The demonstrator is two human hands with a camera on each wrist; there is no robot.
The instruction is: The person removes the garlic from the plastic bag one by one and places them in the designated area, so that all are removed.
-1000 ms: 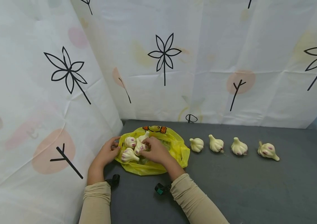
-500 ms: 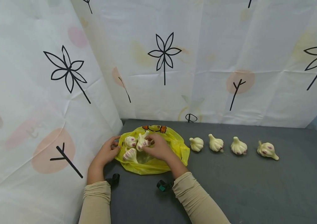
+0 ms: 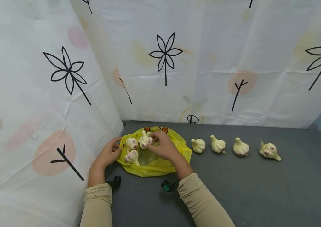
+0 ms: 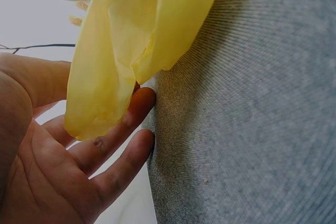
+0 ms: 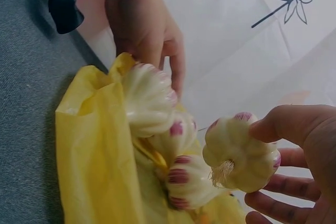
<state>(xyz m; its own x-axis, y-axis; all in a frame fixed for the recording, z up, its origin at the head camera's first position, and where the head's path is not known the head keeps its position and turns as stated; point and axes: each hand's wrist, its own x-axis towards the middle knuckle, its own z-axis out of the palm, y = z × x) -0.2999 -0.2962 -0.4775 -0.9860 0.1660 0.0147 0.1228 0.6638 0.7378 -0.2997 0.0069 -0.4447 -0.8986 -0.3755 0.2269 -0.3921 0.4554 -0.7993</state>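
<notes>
Backdrop of white sheeting [image 3: 222, 37], printed with black line flowers and pale blots. Before it, dark grey worktop [image 3: 299, 176].

Item: thin yellow plastic bag [image 3: 149, 171], mouth spread, near worktop's back left corner. Contents: three cream-and-purple garlic bulbs [image 5: 191, 182], overlapping, all showing in right wrist view.

Item: cream-white ribbed garlic bulb with purple streaks [image 3: 144, 142], raised at bag's mouth, toward back rim. Long axis tilted; stem toward worktop's back edge and slightly left, root tuft turned to right wrist camera.

Items, row of four pale garlic bulbs along worktop's back edge, right of bag: first [image 3: 198, 146], stem to left; second [image 3: 218, 145] and third [image 3: 241, 147], stems to back edge, slightly left; fourth [image 3: 270, 150], stem toward front right corner.

Right hand [image 3: 164, 148]: fingers clamped on raised bulb, thumb opposed. Left hand [image 3: 110, 153]: at bag's left rim, outer fingers apart; pinch by thumb and forefinger hidden, cannot tell.

Step in hand, as judged: single bulb being taken out of bag. Next move, probably: lift clear of rim, carry right, set down near row, with bag steadied by left hand.
</notes>
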